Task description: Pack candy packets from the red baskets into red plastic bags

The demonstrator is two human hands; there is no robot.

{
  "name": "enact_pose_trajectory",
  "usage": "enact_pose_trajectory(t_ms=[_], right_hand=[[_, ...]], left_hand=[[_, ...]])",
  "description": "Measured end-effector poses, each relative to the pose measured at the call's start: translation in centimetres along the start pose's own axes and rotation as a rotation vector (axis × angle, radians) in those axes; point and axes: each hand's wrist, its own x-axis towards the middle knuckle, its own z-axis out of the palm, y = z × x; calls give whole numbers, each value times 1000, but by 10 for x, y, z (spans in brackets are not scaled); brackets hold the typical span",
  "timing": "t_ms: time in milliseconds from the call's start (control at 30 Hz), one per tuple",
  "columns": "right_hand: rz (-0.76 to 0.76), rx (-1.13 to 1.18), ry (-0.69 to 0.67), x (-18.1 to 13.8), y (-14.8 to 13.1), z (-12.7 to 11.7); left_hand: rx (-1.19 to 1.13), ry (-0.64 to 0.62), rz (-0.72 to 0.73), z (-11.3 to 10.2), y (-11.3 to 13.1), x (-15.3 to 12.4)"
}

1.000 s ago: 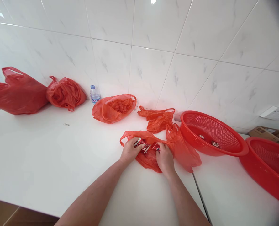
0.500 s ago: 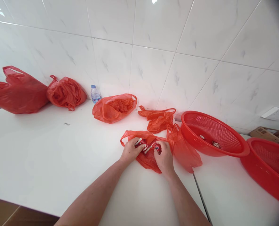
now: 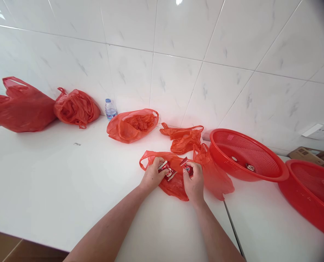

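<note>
Between the thumb and fingers of my left hand (image 3: 154, 173) is a small red-and-white wrapped packet (image 3: 170, 173), printed with white marks. My right hand (image 3: 194, 182) pinches another small dark red packet (image 3: 188, 168), its flat end pointing up and left. Both hands are over a red plastic bag (image 3: 175, 189) that lies spread on the white table, its handle loop at the left. What the packets contain does not show. Another red plastic bag (image 3: 216, 180) lies just right of my right hand.
A red plastic basket (image 3: 249, 145) with a few small items inside stands right, beside a second red basket (image 3: 309, 196). Along the wall are a crumpled red bag (image 3: 185, 140), another red bag (image 3: 115, 127), a water bottle (image 3: 110, 110) and two fuller bags. A cardboard box (image 3: 315, 156) sits far right.
My hands have moved apart. The right one has shifted slightly right with its packet, so a gap now shows between the two packets. The left hand has hardly moved.
</note>
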Motion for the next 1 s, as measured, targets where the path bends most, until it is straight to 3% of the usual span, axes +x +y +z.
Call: enact_pose_trajectory(t_ms=[433, 600, 1000], right_hand=[[-26, -2, -11, -2, -2, 2], [-1, -8, -8, -2, -2, 1], [-1, -7, -84, -5, 0, 4]], left_hand=[[109, -76, 50, 5, 1, 0], [37, -150, 215, 11, 1, -2], [105, -87, 315, 3, -2, 0]])
